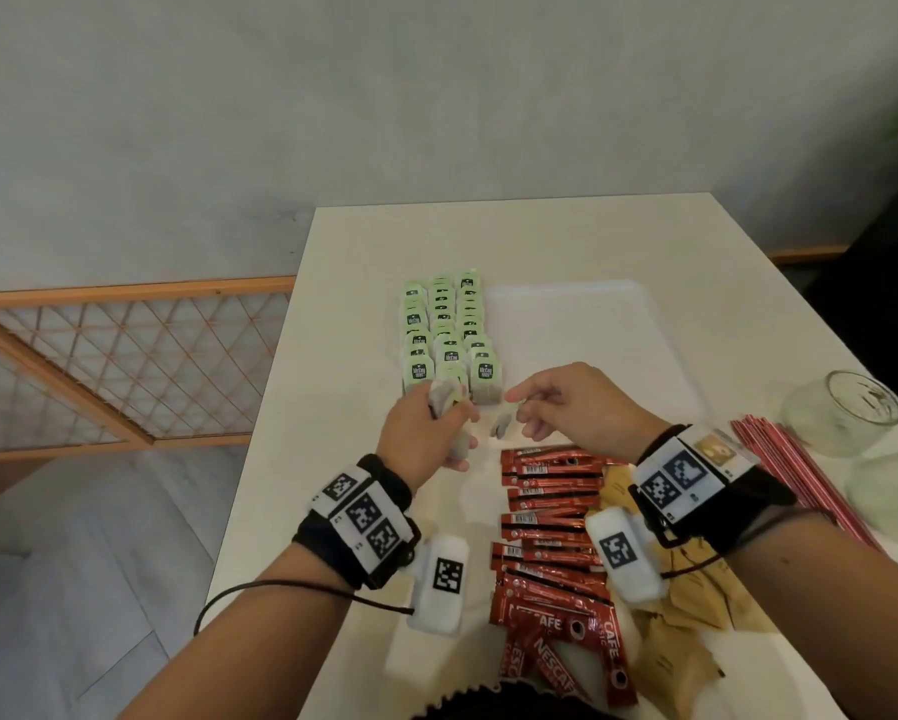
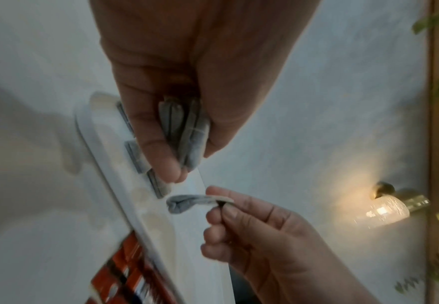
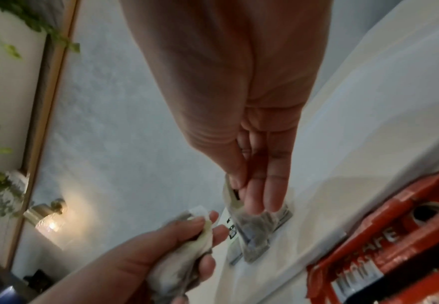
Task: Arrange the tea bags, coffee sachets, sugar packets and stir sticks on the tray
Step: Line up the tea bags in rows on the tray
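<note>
Green-tagged tea bags (image 1: 449, 330) lie in three rows along the left side of the white tray (image 1: 592, 324). My left hand (image 1: 447, 415) hovers at the near end of the rows and grips a small bunch of grey tea bags (image 2: 187, 131). My right hand (image 1: 517, 407) is just to its right and pinches a single tea bag (image 3: 254, 232) by its top, so the bag hangs over the tray's near edge. Red coffee sachets (image 1: 551, 511) lie in a loose pile under my right wrist. Brown sugar packets (image 1: 691, 615) sit beside them, and red stir sticks (image 1: 805, 480) lie to the right.
Two glass jars (image 1: 847, 407) stand at the table's right edge behind the stir sticks. The table's left edge drops to the floor beside a wooden lattice panel (image 1: 125, 356). The tray's middle and right are bare.
</note>
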`<state>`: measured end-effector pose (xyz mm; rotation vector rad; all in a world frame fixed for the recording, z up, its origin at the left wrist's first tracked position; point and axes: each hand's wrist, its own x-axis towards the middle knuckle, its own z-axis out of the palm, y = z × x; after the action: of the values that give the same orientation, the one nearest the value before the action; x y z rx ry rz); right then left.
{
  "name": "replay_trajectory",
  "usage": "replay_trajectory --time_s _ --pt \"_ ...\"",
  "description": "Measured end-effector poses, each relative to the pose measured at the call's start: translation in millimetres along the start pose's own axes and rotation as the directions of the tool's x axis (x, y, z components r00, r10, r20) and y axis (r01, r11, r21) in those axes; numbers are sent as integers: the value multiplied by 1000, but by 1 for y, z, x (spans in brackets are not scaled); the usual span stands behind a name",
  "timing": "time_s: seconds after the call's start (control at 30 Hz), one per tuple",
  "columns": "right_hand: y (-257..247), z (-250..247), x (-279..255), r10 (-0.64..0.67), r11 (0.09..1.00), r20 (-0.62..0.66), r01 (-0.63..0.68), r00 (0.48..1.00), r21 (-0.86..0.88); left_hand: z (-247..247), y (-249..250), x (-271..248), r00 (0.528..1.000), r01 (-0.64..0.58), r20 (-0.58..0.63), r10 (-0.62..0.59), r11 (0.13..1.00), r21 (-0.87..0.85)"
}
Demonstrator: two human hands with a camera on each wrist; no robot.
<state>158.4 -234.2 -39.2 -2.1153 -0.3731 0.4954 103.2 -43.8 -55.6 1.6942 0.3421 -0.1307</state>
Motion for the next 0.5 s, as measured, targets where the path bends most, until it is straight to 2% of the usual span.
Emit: replay_trajectory --time_s 0.07,0.2,0.27,0.4,0.5 --pt "-6 4 5 -45 998 23 46 999 -48 -11 1 6 1000 19 -23 -20 999 -27" --pt "-15 16 22 -174 942 79 189 982 -276 -33 4 17 991 81 -94 -92 990 -119" --pt "-17 23 35 -185 914 130 219 974 -342 -41 4 22 984 125 -104 -143 980 -156" --pt "-21 39 58 -165 936 197 217 966 -278 -53 -1 30 981 165 -78 -177 976 -142" --pt "-25 52 74 -164 952 197 207 967 -226 -61 -8 35 985 153 -68 -161 982 -109"
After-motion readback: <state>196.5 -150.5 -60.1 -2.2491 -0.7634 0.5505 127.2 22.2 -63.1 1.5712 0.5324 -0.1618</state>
